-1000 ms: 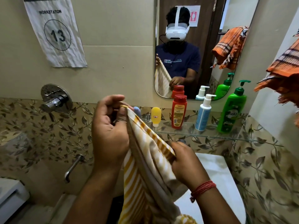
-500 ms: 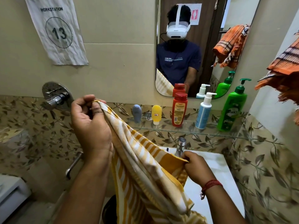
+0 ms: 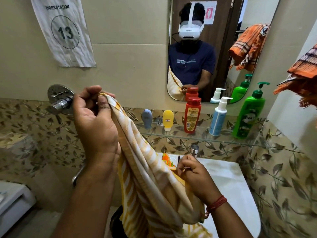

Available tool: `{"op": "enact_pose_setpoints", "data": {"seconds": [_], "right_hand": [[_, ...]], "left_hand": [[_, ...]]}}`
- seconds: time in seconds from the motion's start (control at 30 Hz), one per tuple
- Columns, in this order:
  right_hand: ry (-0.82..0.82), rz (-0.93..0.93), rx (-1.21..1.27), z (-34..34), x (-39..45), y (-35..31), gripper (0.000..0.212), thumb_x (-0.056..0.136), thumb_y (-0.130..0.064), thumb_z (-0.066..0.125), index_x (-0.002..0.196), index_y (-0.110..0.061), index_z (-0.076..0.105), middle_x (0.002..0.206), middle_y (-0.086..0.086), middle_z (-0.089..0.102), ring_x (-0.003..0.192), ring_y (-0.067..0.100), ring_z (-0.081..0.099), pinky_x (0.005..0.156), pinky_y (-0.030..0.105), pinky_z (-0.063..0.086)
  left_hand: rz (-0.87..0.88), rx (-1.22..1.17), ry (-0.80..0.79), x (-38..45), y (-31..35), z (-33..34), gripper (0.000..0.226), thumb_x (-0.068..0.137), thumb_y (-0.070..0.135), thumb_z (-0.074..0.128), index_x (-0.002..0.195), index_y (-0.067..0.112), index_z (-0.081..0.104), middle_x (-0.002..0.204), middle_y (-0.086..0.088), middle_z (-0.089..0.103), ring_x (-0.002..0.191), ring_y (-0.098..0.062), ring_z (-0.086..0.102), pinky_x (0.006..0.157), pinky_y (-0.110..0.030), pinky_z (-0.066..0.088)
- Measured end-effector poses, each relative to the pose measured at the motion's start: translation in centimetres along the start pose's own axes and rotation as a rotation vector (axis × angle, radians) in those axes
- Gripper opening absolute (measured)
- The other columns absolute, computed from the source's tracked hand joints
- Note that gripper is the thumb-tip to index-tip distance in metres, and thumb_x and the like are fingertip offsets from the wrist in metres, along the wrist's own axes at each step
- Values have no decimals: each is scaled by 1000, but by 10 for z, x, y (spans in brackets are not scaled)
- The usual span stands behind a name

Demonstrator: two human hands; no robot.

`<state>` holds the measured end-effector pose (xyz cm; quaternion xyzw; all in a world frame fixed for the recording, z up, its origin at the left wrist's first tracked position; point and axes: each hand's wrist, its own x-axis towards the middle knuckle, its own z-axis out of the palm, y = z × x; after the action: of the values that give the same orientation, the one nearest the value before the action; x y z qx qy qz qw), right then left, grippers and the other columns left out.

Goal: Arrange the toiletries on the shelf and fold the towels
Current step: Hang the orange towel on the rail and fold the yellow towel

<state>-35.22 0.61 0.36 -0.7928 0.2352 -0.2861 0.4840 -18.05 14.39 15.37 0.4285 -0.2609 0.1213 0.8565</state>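
A yellow-and-white striped towel (image 3: 145,170) hangs slanted between my hands in front of the sink. My left hand (image 3: 96,124) pinches its upper corner at chest height. Lower right, my right hand (image 3: 193,176) grips the towel's other edge above the basin. On the glass shelf (image 3: 197,140) stand a grey tube (image 3: 147,118), a yellow tube (image 3: 168,119), a red bottle (image 3: 192,115), a white-and-blue pump bottle (image 3: 218,120) and a green pump bottle (image 3: 248,114).
A white sink (image 3: 229,182) with a chrome tap (image 3: 194,150) lies under the shelf, with an orange packet (image 3: 167,160) at its rim. An orange checked towel (image 3: 303,76) hangs at right. A wall valve (image 3: 60,102) sits left, a mirror (image 3: 214,48) above.
My left hand has drawn the towel's corner left and slightly up while my right hand slid down and right along the edge, spreading the towel wider.
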Motion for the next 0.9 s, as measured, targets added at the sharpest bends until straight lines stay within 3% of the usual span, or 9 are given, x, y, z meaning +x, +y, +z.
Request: {"op": "enact_pose_setpoints", "data": {"seconds": [0.17, 0.23, 0.27, 0.33, 0.4, 0.5, 0.67, 0.9], "right_hand": [[-198, 43, -16, 0, -11, 11, 19, 82, -36, 59, 77, -27, 75, 86, -2, 46, 84, 10, 53, 75, 19, 42], [-306, 54, -2, -2, -12, 9, 54, 80, -68, 60, 84, -17, 75, 89, 0, 44, 87, 11, 51, 77, 23, 41], [-361, 65, -32, -4, -12, 8, 63, 76, -75, 59, 87, -14, 75, 92, 6, 46, 92, 15, 53, 79, 29, 43], [-454, 71, -118, -5, -14, 6, 53, 78, -65, 68, 87, -14, 76, 110, 17, 49, 109, 23, 52, 90, 36, 46], [-494, 51, -155, -4, -16, 6, 40, 80, -52, 74, 85, -12, 76, 118, 19, 48, 117, 26, 49, 94, 38, 47], [-482, 28, -190, -2, -15, 11, 38, 84, -48, 71, 76, -11, 71, 107, 12, 50, 100, 22, 56, 84, 38, 51], [-381, -4, -491, -13, -4, 24, 29, 97, -34, 57, 68, -30, 54, 91, -4, 52, 77, 7, 53, 70, 26, 43], [-281, 74, -529, -21, -2, 49, 25, 101, -23, 45, 91, -13, 66, 100, 0, 57, 88, 8, 57, 80, 26, 48]], "left_hand": [[-10, 38, 91, 10, -4, -10, 28, 97, -7, 44, 103, 19, 54, 91, -5, 67, 83, -5, 65, 79, -18, 49], [-13, 46, 127, 14, -9, -13, 27, 96, -8, 44, 103, 16, 54, 89, -3, 67, 81, -6, 64, 80, -20, 50], [-19, 43, 139, 17, -11, -14, 26, 95, -8, 44, 103, 15, 54, 91, -6, 66, 82, -8, 64, 81, -21, 50], [-32, 37, 153, 20, -13, -16, 27, 94, -8, 44, 102, 16, 54, 96, -14, 65, 83, -10, 64, 83, -23, 51], [-34, 39, 163, 20, -13, -15, 27, 94, -8, 44, 103, 15, 54, 94, -12, 65, 82, -9, 64, 82, -21, 51], [-33, 52, 180, 18, -12, -13, 26, 95, -10, 43, 107, 11, 54, 87, 1, 66, 80, -5, 65, 76, -16, 50], [-55, 145, 149, 14, -18, -17, 27, 95, -4, 48, 105, 19, 56, 100, -15, 67, 87, -15, 68, 84, -27, 55], [-29, 277, 73, 2, -27, -17, 31, 95, -2, 55, 104, 28, 57, 98, 9, 63, 90, 0, 63, 86, -18, 49]]}}
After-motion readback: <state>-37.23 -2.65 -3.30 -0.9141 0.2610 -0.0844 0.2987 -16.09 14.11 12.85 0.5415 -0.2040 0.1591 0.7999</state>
